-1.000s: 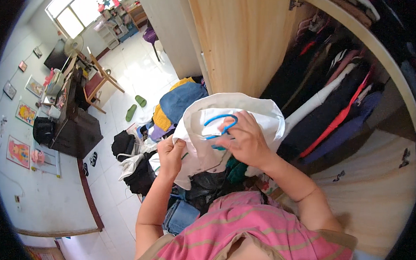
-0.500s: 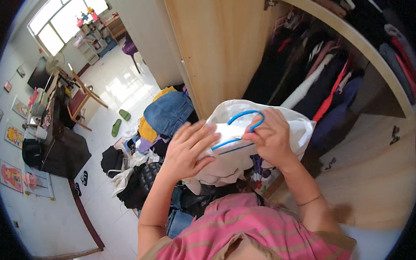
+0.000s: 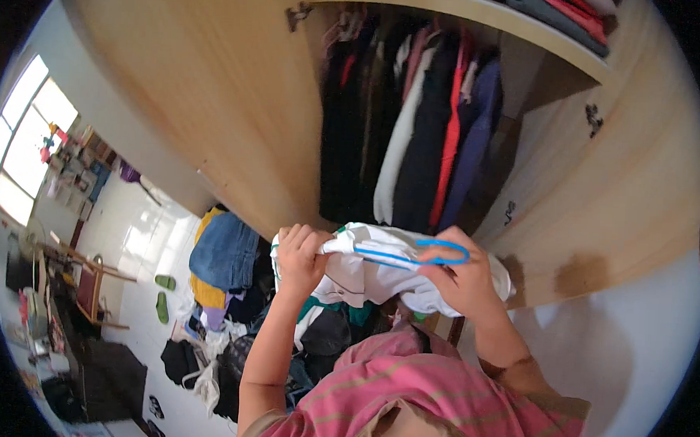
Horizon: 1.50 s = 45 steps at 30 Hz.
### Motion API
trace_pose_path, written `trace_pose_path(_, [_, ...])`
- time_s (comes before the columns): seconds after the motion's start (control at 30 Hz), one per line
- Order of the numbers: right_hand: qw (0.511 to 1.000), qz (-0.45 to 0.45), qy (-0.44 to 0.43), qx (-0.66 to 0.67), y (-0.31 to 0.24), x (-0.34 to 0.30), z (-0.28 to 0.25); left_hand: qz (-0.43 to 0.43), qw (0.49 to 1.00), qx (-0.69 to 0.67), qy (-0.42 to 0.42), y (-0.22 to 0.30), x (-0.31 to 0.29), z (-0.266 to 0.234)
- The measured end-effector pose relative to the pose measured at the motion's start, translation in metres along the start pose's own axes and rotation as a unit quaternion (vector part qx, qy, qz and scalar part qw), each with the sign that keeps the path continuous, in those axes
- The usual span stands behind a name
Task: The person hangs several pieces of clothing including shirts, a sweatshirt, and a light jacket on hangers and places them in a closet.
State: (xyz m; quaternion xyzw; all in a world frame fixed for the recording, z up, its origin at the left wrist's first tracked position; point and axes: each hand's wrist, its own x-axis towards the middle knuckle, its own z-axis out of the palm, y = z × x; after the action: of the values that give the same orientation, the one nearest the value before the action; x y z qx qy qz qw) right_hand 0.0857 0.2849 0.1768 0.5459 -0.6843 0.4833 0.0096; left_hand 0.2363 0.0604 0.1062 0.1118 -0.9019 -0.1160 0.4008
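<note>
Both hands are up in front of the open wardrobe (image 3: 663,193), working a white garment (image 3: 363,270) onto a blue hanger (image 3: 423,254). The left hand (image 3: 300,251) is closed in a fist around a bunched edge of the cloth at its left end, while the right hand (image 3: 460,282) is curled over the cloth and the hanger's right end, fingers wrapped round so that only the blue loop shows above them. The garment sits held in the air between the two hands, just below the row of hanging clothes (image 3: 417,120) on the rail, dark coats beside a white piece and a red one. Below, a heap of clothes (image 3: 223,268) lies on the floor (image 3: 138,240) beside the wooden wardrobe door (image 3: 207,95). The likely trouble, as I judge it, is the cloth being crumpled rather than spread: the hanger's arm may catch inside a fold or miss the shoulder, so the garment could slip off one side and drop onto the heap once either grip loosens
</note>
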Motion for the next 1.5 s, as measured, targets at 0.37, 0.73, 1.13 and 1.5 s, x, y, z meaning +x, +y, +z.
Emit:
trace_pose_path(0.37, [0.924, 0.377, 0.037, -0.052, -0.039, -0.124, -0.078, 0.014, 0.978, -0.203, 0.051, 0.059, 0.061, 0.128])
trace_pose_path(0.73, [0.734, 0.448, 0.503, 0.082, -0.072, -0.142, -0.068, -0.162, 0.628, -0.614, -0.449, 0.147, -0.014, 0.328])
trace_pose_path(1.13, [0.769, 0.404, 0.489, 0.081, 0.084, -0.058, -0.085, -0.282, 0.594, -0.580, -0.480, 0.162, 0.097, 0.314])
trace_pose_path(1.5, [0.834, 0.338, 0.429, -0.082, 0.309, 0.130, -0.129, -0.200, 0.675, -0.591, -0.393, 0.131, 0.184, 0.303])
